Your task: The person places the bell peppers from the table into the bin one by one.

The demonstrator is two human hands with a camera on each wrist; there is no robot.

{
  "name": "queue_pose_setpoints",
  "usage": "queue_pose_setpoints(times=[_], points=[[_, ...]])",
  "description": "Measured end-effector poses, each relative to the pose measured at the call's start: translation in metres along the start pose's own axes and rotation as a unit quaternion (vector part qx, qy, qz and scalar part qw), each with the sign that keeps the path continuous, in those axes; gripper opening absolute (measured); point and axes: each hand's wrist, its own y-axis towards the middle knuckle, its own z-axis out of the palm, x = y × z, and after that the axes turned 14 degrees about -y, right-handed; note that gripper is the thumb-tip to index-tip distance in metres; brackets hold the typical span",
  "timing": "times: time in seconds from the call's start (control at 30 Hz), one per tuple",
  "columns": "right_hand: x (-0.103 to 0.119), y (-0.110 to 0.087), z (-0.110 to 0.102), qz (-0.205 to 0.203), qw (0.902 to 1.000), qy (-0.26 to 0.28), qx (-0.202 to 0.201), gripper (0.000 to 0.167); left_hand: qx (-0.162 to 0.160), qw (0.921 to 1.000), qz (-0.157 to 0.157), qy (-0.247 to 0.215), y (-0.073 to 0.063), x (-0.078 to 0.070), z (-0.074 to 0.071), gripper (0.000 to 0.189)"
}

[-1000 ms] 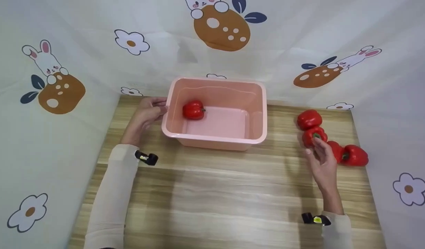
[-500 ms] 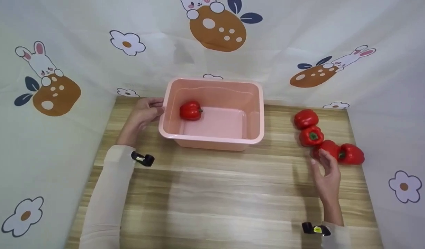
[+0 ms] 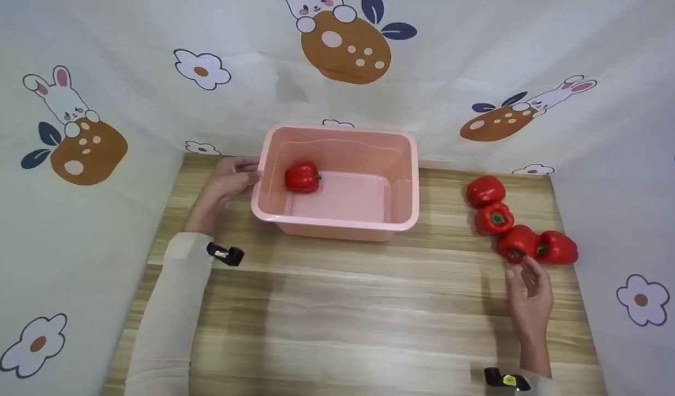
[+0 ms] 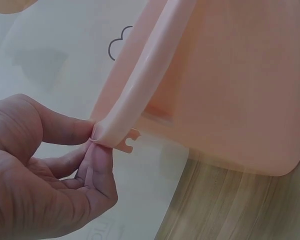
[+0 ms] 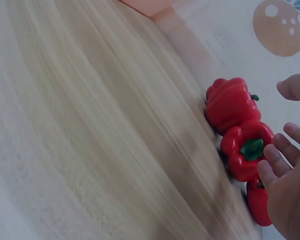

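Note:
My left hand pinches the left rim of a pink plastic tub between thumb and fingers. Inside the tub, against its left wall, lies one red bell pepper with its stem pointing right. On the right of the table my right hand hovers with fingers loosely bent and nothing in its grasp. Its fingertips overlap the lower edge of a red bell pepper in the head view. Beyond that pepper are an upright one with a green stem and another at the back.
A further red bell pepper lies at the right edge of the wooden table. White cloth walls printed with rabbits and flowers enclose the table at the back and both sides.
My right hand has drawn back toward me and slightly right, from over the upright pepper to the near side of the row. The left hand stays on the tub rim.

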Motion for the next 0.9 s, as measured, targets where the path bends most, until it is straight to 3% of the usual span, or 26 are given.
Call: queue_pose_setpoints(times=[0.3,0.6,0.9], points=[[-0.011,0.002,-0.004,0.025,0.9995,0.003,-0.017,0.061,0.0,1.0,0.001,0.002,0.001,0.0,0.0,0.056],[-0.017,0.014,-0.005,0.06,0.9976,-0.034,0.002,0.065,0.003,1.0,-0.003,-0.003,0.0,0.003,-0.003,0.058],[-0.019,0.033,-0.006,0.08,0.9968,0.005,0.003,0.071,-0.004,0.9998,-0.008,0.02,0.001,0.0,-0.002,0.058]])
